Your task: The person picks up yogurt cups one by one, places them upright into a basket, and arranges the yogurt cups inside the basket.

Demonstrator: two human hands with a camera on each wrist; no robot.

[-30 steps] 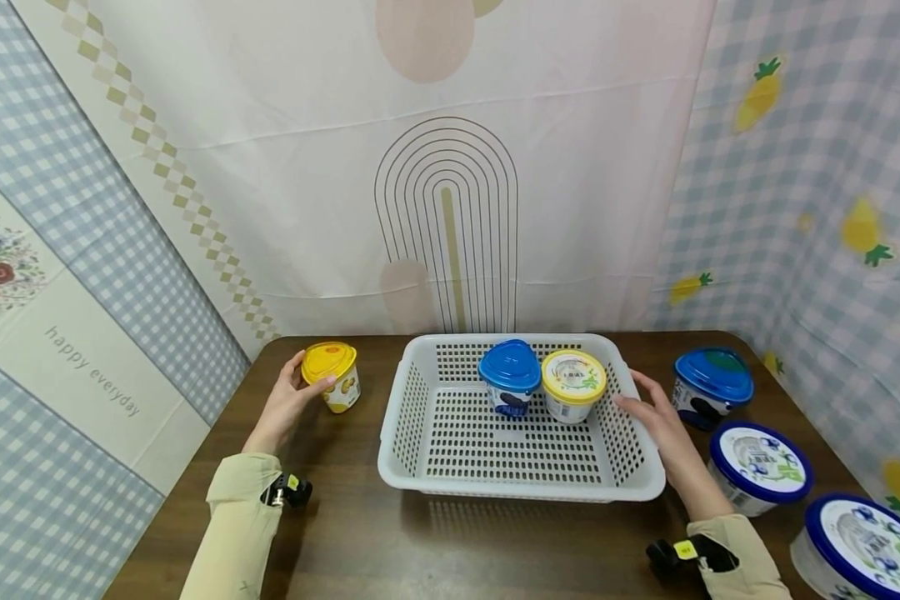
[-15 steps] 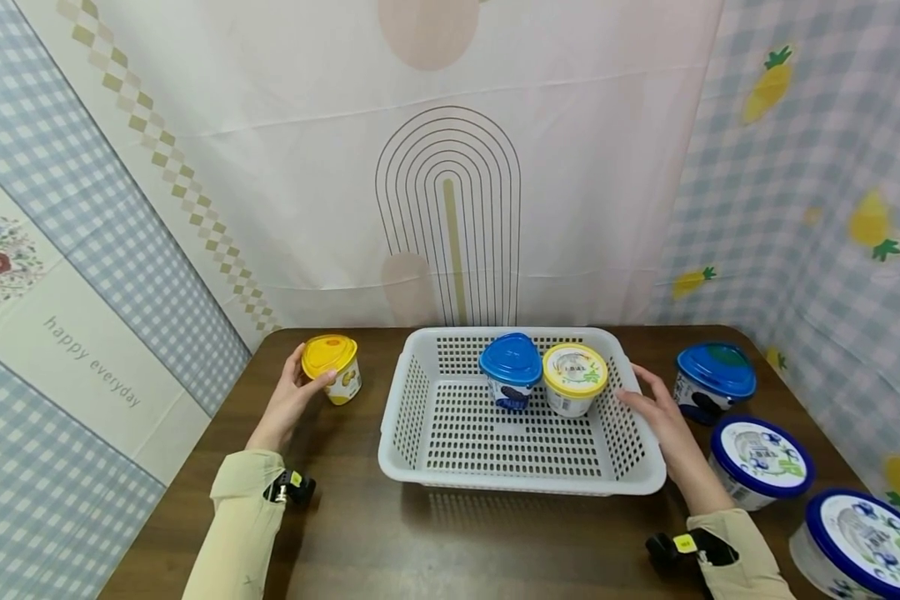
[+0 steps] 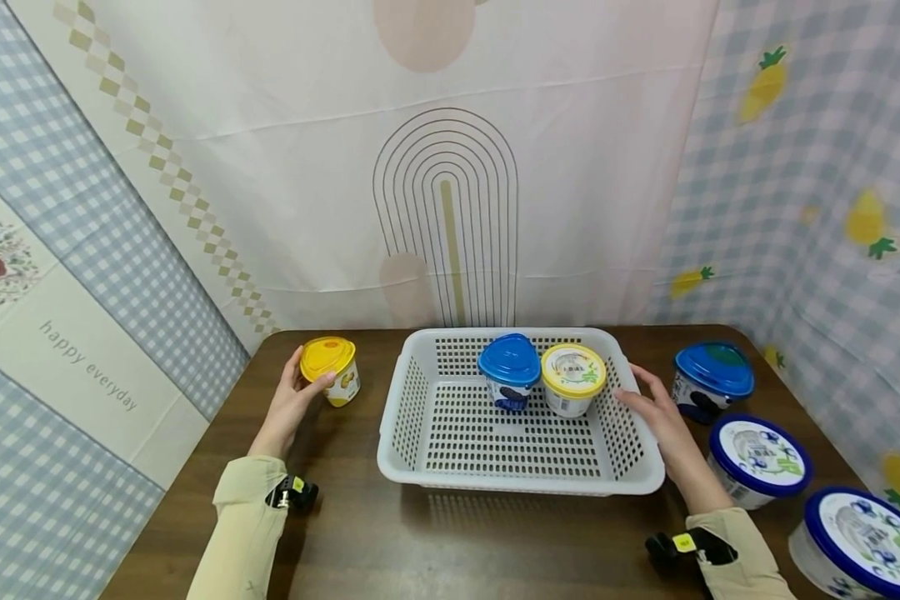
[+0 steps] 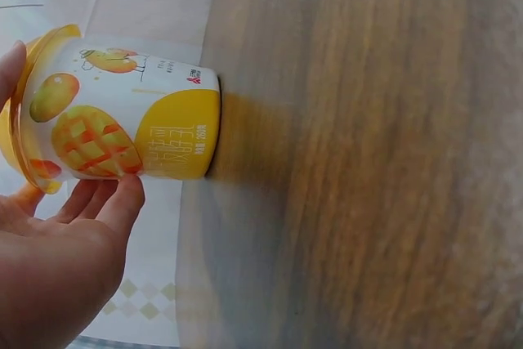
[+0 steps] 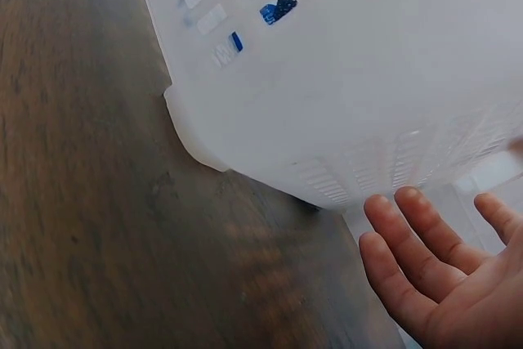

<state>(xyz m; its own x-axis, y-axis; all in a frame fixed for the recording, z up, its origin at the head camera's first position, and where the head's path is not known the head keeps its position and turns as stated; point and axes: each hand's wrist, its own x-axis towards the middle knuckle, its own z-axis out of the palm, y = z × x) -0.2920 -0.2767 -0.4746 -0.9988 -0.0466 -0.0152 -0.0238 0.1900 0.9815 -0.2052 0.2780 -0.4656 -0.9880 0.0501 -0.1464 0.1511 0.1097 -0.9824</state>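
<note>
Yellow-lidded mango cup (image 3: 330, 358) in the grip of a person's left hand (image 3: 287, 407), near the far left corner of a brown desk (image 3: 450, 550), much as it was a second ago: neither hand has visibly shifted, nor has any container, which to this onlooker suggests a pause rather than progress. Left thumb and fingers curl round its upper part, spread only as wide as the cup, whose base appears to rest on the desk, apart from the white basket (image 3: 521, 486) at the middle of the far edge. Right hand (image 3: 667, 425), loosely unfolded and grasping nothing, is at the basket's right rim (how firmly it touches, I cannot tell from here). Inside the basket, toward its far right corner, a blue-lidded cup (image 3: 510, 367) and a yellow-lidded tub (image 3: 572, 372) stand side by side. Along the desk's right edge, from the far corner nearward, are a second blue-lidded cup (image 3: 712, 379), a navy-lidded tub (image 3: 759, 458) and a nearer navy tub (image 3: 866, 542).
</note>
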